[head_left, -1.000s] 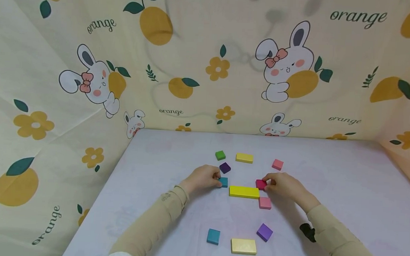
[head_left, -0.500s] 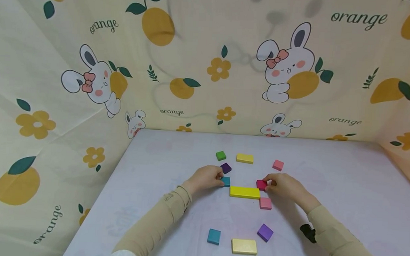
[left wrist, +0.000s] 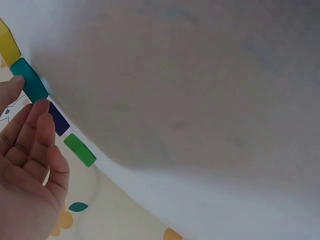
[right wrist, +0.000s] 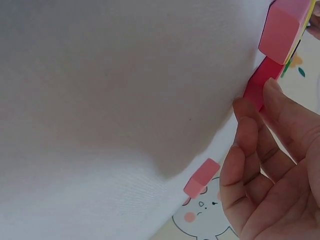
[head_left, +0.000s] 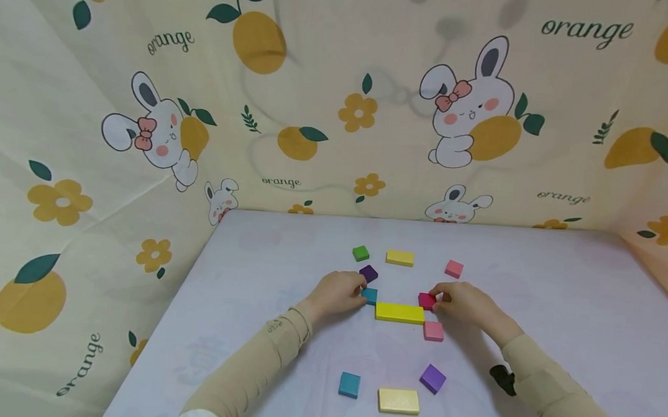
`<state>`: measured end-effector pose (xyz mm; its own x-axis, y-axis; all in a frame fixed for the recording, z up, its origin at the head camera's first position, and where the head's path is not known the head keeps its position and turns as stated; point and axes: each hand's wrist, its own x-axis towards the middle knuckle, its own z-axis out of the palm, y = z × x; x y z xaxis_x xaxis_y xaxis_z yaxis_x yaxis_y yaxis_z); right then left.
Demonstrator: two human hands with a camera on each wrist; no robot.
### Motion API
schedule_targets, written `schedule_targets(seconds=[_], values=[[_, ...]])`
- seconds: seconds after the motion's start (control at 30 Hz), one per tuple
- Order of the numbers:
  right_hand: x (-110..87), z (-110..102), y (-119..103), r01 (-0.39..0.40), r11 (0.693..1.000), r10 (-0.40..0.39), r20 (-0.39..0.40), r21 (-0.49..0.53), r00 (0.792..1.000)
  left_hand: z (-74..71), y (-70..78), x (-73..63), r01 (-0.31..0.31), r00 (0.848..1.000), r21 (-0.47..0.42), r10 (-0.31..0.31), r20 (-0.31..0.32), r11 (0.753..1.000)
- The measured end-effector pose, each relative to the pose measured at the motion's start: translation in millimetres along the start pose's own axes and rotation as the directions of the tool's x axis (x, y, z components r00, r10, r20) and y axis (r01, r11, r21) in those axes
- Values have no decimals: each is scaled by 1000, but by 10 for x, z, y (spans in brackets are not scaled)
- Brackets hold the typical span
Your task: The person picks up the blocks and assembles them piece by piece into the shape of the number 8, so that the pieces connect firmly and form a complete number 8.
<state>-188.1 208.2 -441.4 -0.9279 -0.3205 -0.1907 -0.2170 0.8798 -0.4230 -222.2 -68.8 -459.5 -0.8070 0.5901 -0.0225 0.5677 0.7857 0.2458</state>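
Observation:
My left hand (head_left: 336,292) pinches a teal block (head_left: 370,296) between thumb and fingers; the left wrist view shows the thumb on one side of that block (left wrist: 31,82). A red block (head_left: 426,301) is pinched by my right hand (head_left: 467,301), with thumb and index finger on it in the right wrist view. Both blocks sit at the far side of a long yellow block (head_left: 399,313), one by each end. A pink block (head_left: 433,331) lies at its near right corner. Just beyond the left fingers is a dark purple block (head_left: 368,273).
Farther back lie a green block (head_left: 360,253), a pale yellow block (head_left: 400,258) and another pink block (head_left: 454,268). Nearer are a second teal block (head_left: 349,384), a cream block (head_left: 398,401) and a purple block (head_left: 433,379). A patterned cloth (head_left: 316,108) hangs behind the table.
My left hand has slid the teal block a little to the right, up to the yellow block's left end. The right hand and the red block hold their place; the head view has shifted slightly.

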Motion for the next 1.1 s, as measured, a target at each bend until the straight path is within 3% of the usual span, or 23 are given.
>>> schedule_targets(seconds=[0.27,0.6,0.87,1.1], values=[[0,-4,-4,2,1000,-2,7,7,1000,1,-8,-5,-8,1000,1,8,-9,1000],[-21,-40,11,23,1000,-23,6,-5,1000,-63,61,-94,-11,1000,-93,13,23,996],[-25,-31,32,8,1000,-8,6,14,1000,-129,100,-365,-84,995,-96,89,53,992],[-7,-34,35,2,1000,-2,19,19,1000,-120,117,-701,-91,978,-214,128,166,973]])
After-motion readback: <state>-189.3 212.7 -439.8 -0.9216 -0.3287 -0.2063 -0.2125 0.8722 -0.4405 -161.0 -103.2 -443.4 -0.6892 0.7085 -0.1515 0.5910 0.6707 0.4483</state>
